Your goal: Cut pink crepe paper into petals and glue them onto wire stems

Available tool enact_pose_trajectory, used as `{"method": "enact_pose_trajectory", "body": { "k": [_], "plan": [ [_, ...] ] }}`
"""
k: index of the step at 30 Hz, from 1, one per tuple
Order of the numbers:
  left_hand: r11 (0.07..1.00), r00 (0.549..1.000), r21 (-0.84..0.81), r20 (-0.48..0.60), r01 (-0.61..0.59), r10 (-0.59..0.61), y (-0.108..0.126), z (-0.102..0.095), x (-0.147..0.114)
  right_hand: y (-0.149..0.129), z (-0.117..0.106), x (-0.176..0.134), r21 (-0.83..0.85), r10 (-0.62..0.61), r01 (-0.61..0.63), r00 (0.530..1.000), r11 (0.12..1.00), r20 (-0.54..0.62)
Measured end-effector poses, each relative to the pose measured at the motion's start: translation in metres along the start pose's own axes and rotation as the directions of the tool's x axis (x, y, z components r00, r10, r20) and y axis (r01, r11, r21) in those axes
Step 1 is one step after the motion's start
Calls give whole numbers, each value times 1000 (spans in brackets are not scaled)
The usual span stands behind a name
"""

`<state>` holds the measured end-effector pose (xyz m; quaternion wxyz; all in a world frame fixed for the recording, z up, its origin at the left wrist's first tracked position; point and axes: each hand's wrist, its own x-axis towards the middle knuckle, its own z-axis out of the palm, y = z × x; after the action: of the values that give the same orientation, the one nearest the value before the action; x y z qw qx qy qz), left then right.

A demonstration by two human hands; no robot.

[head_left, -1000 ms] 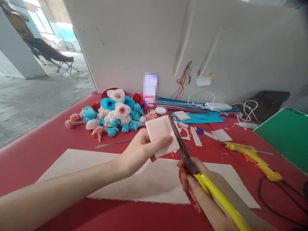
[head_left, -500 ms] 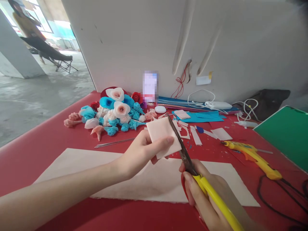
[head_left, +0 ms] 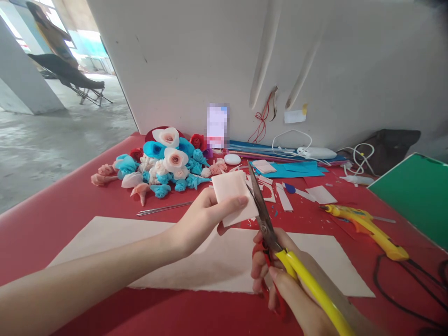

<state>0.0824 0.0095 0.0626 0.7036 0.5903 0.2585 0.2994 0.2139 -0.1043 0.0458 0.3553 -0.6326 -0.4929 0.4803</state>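
Right hand [head_left: 297, 298]: placed nearest; its fingers are wrapped around the handles of the scissors [head_left: 267, 228].
Scissors: the long axis is run from 5 o'clock at the yellow handle to 11 o'clock at the tips; the blades seem slightly parted.
Left hand [head_left: 206, 215]: the folded paper [head_left: 229, 187] is pinched in narrowed fingers, thumb laid across its near face.
Folded paper: held above the desk [head_left: 157, 318], at 2 o'clock from the left hand, 11 o'clock from the right.
Edge and blades: the paper's 3 o'clock edge is met by the blades; whether it is caught between them cannot be told.
Large pale sheet [head_left: 210, 268]: spread beneath both hands.
Flowers [head_left: 170, 163]: heaped at 10 o'clock from the folded paper.
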Motion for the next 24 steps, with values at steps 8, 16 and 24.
{"method": "enact_pose_trajectory", "body": {
  "k": [8, 16, 24],
  "plan": [
    [999, 997, -3, 64, 35, -34, 1, 0, -1, -3, 0, -3, -50, 51, -53, 998, 997, -27],
    [994, 984, 45, 145, 98, -104, 2, 5, -8, 0, -1, -3, -174, 45, -57, 996, 983, -71],
    [988, 985, 71, 98, 134, -140, -3, 7, -8, -4, 7, -8, -248, 35, -83, 981, 965, -193]
  ]
}}
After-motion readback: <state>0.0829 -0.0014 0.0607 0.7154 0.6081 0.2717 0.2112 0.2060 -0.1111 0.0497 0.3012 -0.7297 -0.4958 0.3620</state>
